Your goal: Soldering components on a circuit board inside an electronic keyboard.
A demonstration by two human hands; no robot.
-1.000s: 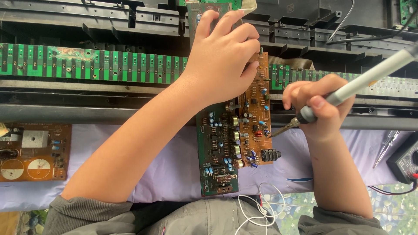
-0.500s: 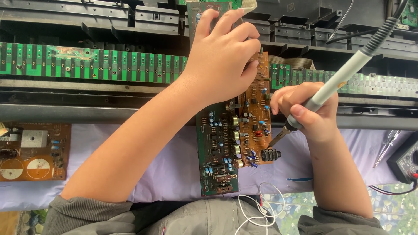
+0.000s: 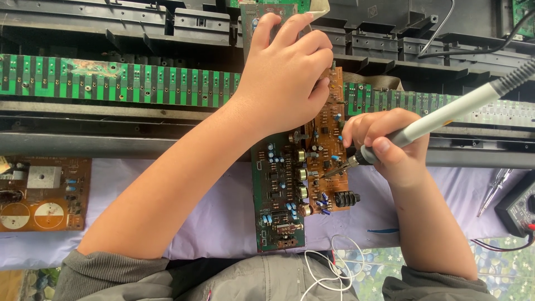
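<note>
Your left hand [image 3: 287, 78] is clamped over the top of the board [image 3: 304, 184], pinning it upright against the chassis [image 3: 111, 134]. Your right hand [image 3: 390, 142] is closed pen-style on the iron [image 3: 440, 114], tip on the brown section just below your left palm. Soldering step, by my read; the next move calls for a steady tip and a still board.

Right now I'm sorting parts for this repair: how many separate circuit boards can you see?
4, perhaps more hidden: a green and brown board under the left hand, where the right hand holds a soldering iron; a long green strip behind; a brown board far left; a green corner top right.
</note>
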